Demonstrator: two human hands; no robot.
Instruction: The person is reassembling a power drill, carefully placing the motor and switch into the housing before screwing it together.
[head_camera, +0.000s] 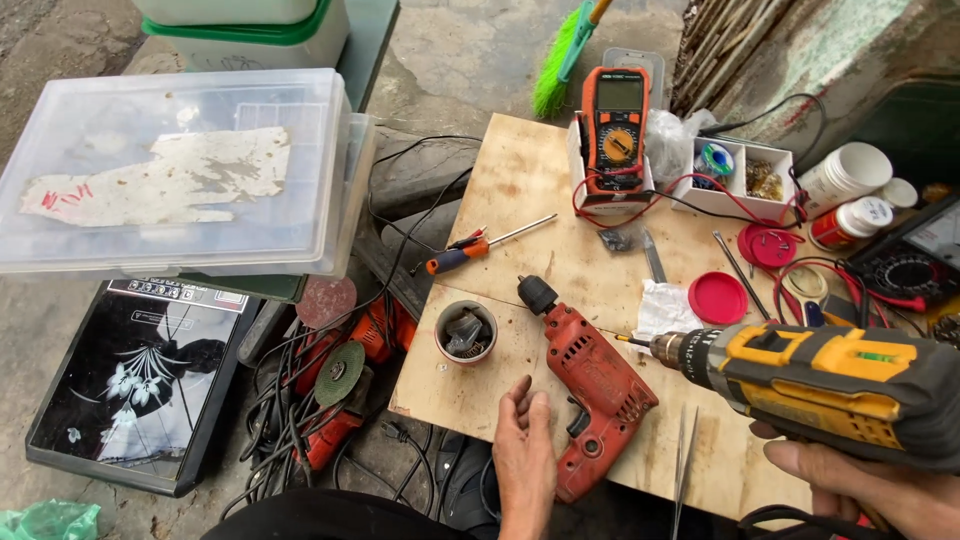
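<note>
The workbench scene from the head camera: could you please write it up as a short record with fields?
Surface: plywood board used as a bench
Left hand: left hand flat on the board, touching the red corded drill
Right hand: right hand holds the yellow cordless drill, bit pointing at the red drill
Nearby: small cup, orange multimeter, screwdriver, red lid
Off the board: angle grinder, clear plastic box

We record a makeshift outdoor repair workshop. A plywood board (520, 180) serves as bench on rough concrete ground (460, 60), carrying a multimeter (614, 125), a screwdriver (480, 246) and a red drill (590, 385). An angle grinder (335, 385) lies below among tangled cables.
</note>
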